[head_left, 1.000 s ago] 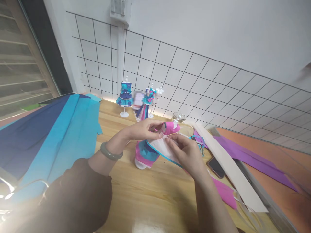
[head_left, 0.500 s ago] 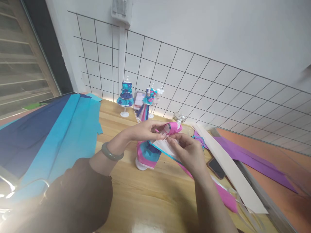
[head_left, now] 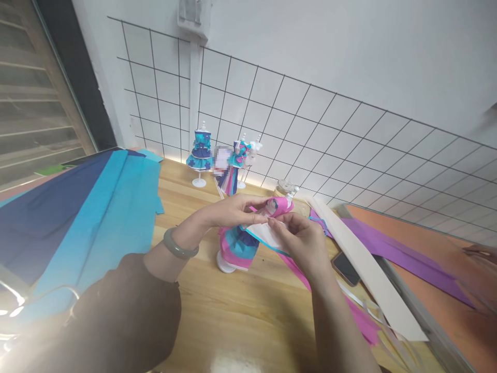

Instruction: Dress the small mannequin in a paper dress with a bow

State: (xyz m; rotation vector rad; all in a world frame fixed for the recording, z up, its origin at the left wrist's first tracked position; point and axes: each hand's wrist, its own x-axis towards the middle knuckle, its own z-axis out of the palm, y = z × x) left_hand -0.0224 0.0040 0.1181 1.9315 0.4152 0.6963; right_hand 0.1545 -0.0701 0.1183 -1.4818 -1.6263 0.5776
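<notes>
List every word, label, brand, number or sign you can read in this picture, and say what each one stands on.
There are none that can be read.
The small mannequin that the left hand and right hand work on shows only plain pink, blue and white paper.
The phone lies with a dark screen.
The blurred patch by the dressed stands at the back cannot be read.

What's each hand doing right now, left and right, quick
Left hand: fingers pinched on the top of the small dress form in pink and blue paper.
Right hand: fingers closed on the white paper piece against that form.
</notes>
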